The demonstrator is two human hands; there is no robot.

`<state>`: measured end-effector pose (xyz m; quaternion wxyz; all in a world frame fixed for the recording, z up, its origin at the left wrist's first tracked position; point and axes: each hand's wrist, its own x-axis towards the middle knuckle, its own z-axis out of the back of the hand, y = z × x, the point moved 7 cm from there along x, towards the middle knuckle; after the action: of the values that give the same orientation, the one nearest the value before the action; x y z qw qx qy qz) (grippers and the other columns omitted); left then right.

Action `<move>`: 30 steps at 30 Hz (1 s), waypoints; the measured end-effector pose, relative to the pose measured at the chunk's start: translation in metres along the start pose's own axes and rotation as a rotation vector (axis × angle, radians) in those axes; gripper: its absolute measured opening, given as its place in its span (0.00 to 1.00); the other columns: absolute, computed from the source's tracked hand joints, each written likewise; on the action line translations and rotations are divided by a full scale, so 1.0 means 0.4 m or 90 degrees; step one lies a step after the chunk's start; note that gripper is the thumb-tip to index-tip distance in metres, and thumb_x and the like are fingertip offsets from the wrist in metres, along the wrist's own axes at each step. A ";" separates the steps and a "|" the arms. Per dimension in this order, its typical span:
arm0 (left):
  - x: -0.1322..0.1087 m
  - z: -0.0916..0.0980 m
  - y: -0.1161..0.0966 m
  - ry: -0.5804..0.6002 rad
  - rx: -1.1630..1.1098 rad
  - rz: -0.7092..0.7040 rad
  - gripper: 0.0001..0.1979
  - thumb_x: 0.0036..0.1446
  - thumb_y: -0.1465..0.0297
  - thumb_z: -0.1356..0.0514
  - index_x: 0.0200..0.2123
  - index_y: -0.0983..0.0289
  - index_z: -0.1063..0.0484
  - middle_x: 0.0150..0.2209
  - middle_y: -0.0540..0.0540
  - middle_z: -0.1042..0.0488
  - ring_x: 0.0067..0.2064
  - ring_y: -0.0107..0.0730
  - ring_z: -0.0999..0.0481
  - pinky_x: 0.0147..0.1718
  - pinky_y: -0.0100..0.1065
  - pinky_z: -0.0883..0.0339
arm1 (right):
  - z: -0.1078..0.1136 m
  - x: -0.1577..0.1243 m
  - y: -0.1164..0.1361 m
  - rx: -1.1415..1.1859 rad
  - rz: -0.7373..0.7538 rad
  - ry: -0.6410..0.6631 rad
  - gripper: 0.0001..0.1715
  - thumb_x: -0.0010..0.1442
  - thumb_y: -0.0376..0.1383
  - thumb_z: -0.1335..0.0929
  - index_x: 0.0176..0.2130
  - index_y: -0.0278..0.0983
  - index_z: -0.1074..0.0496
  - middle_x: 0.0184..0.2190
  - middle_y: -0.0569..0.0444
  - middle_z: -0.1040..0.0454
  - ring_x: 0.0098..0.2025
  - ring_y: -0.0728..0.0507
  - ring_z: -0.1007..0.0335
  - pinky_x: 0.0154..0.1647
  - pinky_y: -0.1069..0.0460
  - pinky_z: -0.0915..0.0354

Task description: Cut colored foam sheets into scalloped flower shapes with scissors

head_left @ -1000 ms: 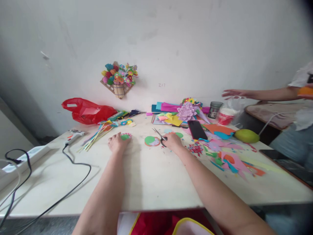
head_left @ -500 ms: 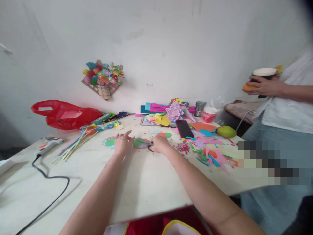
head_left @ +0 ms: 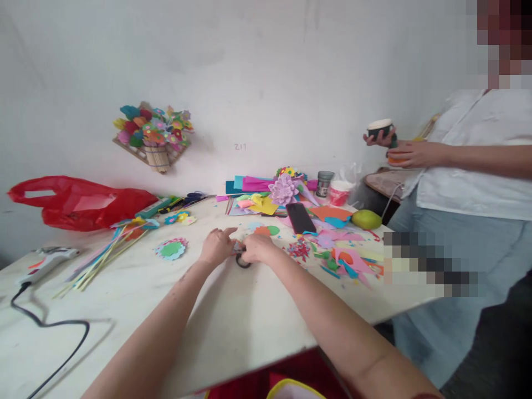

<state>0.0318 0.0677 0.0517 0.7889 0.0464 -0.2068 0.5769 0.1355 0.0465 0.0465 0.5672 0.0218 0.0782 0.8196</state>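
My right hand point(head_left: 258, 247) is closed around scissors, whose black handle loop point(head_left: 243, 261) shows beneath it. Close beside it, my left hand point(head_left: 218, 246) has its fingers bent inward against something small between the two hands, which I cannot make out. A scalloped paper flower point(head_left: 171, 249) with a green centre lies left of my left hand. Just beyond my right hand are an orange paper piece point(head_left: 262, 230) and a green paper circle point(head_left: 272, 230). Small red and blue scraps point(head_left: 300, 250) are heaped to the right.
A glue gun point(head_left: 49, 262) with a black cord and a red bag point(head_left: 91, 205) are left. A phone point(head_left: 301, 218), paper scraps point(head_left: 351, 263) and a green fruit point(head_left: 366, 219) lie right. A person point(head_left: 477, 160) stands at the right, holding a dark cup point(head_left: 379, 131).
My left hand has closed in beside my right hand, its fingers now bent. The view has shifted right. The other person's hands have separated, with the cup in one.
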 end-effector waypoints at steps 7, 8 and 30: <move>0.014 -0.019 -0.026 0.037 -0.055 -0.085 0.19 0.51 0.69 0.42 0.48 0.62 0.25 0.39 0.57 0.21 0.45 0.42 0.26 0.47 0.38 0.35 | 0.008 0.011 -0.012 -0.004 -0.018 -0.003 0.22 0.52 0.37 0.35 0.47 0.36 0.25 0.47 0.43 0.24 0.50 0.38 0.28 0.44 0.50 0.33; 0.017 -0.020 -0.029 0.040 -0.054 -0.096 0.19 0.50 0.69 0.41 0.47 0.62 0.25 0.41 0.57 0.22 0.46 0.43 0.26 0.48 0.39 0.35 | 0.009 0.013 -0.015 -0.007 -0.022 -0.005 0.22 0.52 0.37 0.35 0.47 0.37 0.25 0.47 0.44 0.24 0.50 0.38 0.28 0.43 0.51 0.33; -0.020 -0.041 0.118 0.030 -0.036 0.185 0.21 0.51 0.61 0.42 0.47 0.61 0.25 0.49 0.61 0.25 0.54 0.51 0.31 0.49 0.43 0.36 | 0.093 0.009 -0.247 0.371 -0.146 -0.475 0.29 0.63 0.47 0.43 0.20 0.34 0.32 0.17 0.55 0.35 0.23 0.48 0.38 0.24 0.55 0.43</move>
<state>-0.0095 0.0814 0.0259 0.7024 -0.0197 -0.2091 0.6801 0.2304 0.0876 0.0679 0.6137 0.4629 0.0977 0.6321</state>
